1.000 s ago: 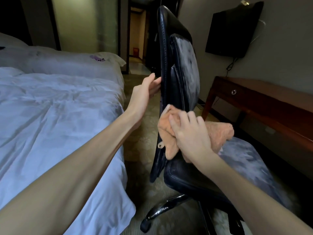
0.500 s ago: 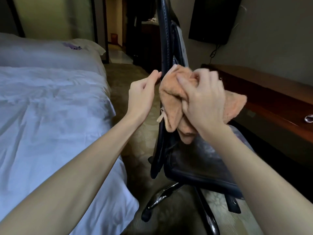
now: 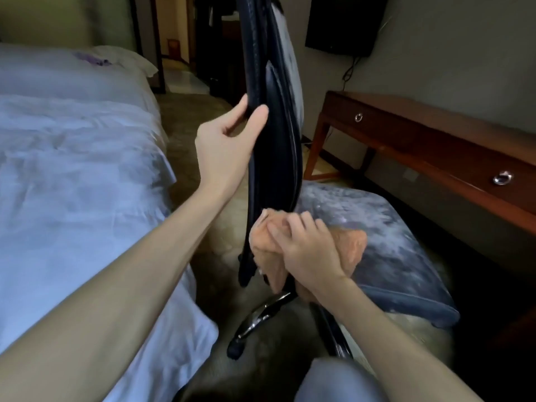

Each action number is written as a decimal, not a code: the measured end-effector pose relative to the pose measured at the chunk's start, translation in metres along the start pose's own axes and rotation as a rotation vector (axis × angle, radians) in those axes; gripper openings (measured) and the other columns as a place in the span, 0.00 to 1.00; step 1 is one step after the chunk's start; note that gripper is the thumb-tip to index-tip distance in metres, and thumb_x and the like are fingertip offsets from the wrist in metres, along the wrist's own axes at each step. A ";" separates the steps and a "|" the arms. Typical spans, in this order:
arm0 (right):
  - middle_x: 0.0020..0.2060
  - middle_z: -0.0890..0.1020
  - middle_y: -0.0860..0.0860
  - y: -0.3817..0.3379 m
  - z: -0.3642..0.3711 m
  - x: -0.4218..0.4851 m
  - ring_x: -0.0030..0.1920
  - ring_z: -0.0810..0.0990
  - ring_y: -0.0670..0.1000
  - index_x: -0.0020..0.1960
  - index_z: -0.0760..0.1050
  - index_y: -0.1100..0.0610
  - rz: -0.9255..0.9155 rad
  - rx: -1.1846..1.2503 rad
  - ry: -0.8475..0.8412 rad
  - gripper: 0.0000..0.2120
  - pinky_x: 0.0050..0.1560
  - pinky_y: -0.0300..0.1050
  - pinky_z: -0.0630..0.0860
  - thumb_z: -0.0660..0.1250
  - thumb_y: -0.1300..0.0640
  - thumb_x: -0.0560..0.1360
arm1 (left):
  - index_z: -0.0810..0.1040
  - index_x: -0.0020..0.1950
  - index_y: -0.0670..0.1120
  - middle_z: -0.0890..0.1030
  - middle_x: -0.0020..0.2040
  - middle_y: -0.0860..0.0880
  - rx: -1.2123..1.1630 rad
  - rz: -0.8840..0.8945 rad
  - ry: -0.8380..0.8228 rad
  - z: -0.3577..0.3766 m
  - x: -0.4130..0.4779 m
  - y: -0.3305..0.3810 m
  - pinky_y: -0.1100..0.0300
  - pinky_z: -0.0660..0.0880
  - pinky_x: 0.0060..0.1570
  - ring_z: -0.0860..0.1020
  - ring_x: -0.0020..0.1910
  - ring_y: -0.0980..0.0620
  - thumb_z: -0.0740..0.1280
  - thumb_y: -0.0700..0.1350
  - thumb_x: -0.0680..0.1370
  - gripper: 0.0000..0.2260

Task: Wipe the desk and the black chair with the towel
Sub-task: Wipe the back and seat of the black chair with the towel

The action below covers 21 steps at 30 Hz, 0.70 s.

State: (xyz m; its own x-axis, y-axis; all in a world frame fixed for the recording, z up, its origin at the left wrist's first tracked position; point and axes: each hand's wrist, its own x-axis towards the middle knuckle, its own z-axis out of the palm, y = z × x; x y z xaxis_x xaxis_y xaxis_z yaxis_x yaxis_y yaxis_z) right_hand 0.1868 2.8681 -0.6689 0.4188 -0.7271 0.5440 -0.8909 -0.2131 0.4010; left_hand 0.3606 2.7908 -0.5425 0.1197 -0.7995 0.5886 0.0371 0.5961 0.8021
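The black chair stands side-on in the middle of the head view, its worn grey seat pointing right. My left hand grips the rear edge of the backrest, thumb on the near side and fingers behind. My right hand holds the bunched orange towel and presses it against the bottom of the backrest, where it meets the seat. Along the right wall runs the wooden desk, with two ring-pull drawers.
A bed with a white duvet fills the left, close to the chair. The chair's chrome legs spread over the carpet below my right hand. A dark TV hangs on the wall above the desk. My knee shows at the bottom.
My right hand has slid the towel down the backrest from mid-height to its base. My left hand has shifted from touching the rear edge to gripping it.
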 end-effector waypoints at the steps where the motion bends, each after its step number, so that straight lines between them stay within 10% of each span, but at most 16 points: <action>1: 0.53 0.78 0.57 -0.001 -0.006 0.000 0.50 0.75 0.60 0.66 0.78 0.53 0.037 0.054 0.052 0.19 0.46 0.54 0.73 0.58 0.57 0.78 | 0.79 0.72 0.45 0.84 0.61 0.60 0.022 -0.002 -0.012 -0.003 0.000 0.001 0.61 0.77 0.65 0.80 0.62 0.64 0.74 0.54 0.78 0.25; 9: 0.56 0.77 0.61 0.040 -0.083 0.045 0.53 0.72 0.61 0.69 0.78 0.54 0.217 0.109 0.364 0.26 0.45 0.54 0.71 0.72 0.63 0.70 | 0.70 0.79 0.54 0.77 0.73 0.56 0.320 0.010 -0.175 -0.013 -0.004 0.000 0.57 0.71 0.73 0.74 0.72 0.59 0.70 0.64 0.76 0.33; 21: 0.61 0.74 0.61 0.029 -0.024 0.036 0.57 0.73 0.63 0.82 0.60 0.47 0.175 0.045 0.176 0.33 0.51 0.57 0.74 0.62 0.59 0.79 | 0.77 0.72 0.50 0.83 0.65 0.47 0.743 0.087 -0.105 0.001 -0.017 -0.019 0.54 0.76 0.61 0.80 0.65 0.46 0.57 0.61 0.83 0.24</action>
State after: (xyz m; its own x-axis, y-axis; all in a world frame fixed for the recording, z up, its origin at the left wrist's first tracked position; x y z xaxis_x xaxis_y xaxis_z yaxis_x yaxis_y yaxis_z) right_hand 0.1805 2.8510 -0.6203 0.2783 -0.6311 0.7241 -0.9578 -0.1259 0.2584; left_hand 0.3569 2.7930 -0.5674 -0.0053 -0.7770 0.6295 -0.6514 0.4803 0.5874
